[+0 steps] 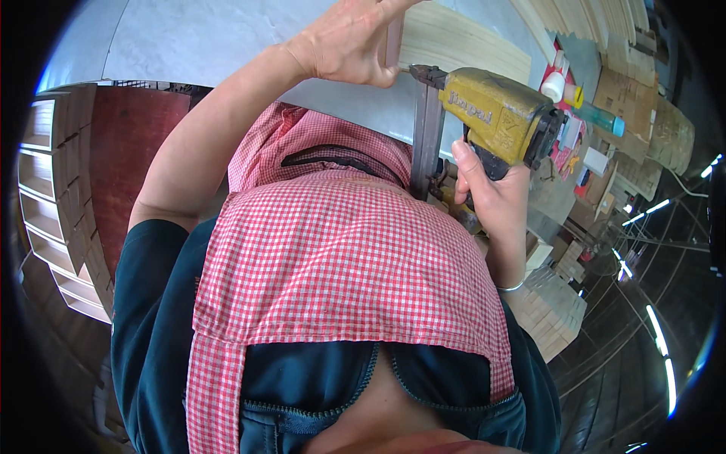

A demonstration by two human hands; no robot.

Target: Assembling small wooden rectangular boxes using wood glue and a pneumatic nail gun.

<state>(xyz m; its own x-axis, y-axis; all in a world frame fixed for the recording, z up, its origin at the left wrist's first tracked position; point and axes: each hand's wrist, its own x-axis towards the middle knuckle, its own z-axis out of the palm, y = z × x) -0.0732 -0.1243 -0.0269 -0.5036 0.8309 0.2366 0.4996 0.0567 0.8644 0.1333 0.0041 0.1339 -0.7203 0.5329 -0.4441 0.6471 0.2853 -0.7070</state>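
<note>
My right hand [495, 195] is closed around the handle of a yellow nail gun [495, 113], which sits over the near edge of the desk [197, 38], its nose pointing left. The nose ends just beside the thumb of my left hand [344, 45] and a narrow wooden piece [392, 41]. My left hand is spread about that piece, thumb at its near end; the fingertips run out of view at the top, so I cannot tell how firmly it grips.

Beyond the nose, a pale board [469, 45] lies on the desk, partly hidden by the gun. The dark magazine [428, 136] runs down in front of the desk edge, close to my checked apron [340, 257], and blocks my view of what lies behind it.

To my right stand a white bottle [553, 86] and a clear teal bottle [601, 119] with a blue cap, with cardboard [622, 97] just beyond. Thin wooden strips [586, 17] are heaped at the upper right, and a stack of pale blocks [550, 312] sits lower down. On my left, well apart from my hands, are stacked wooden boxes [49, 193] with open fronts and a red-brown panel [136, 166].
</note>
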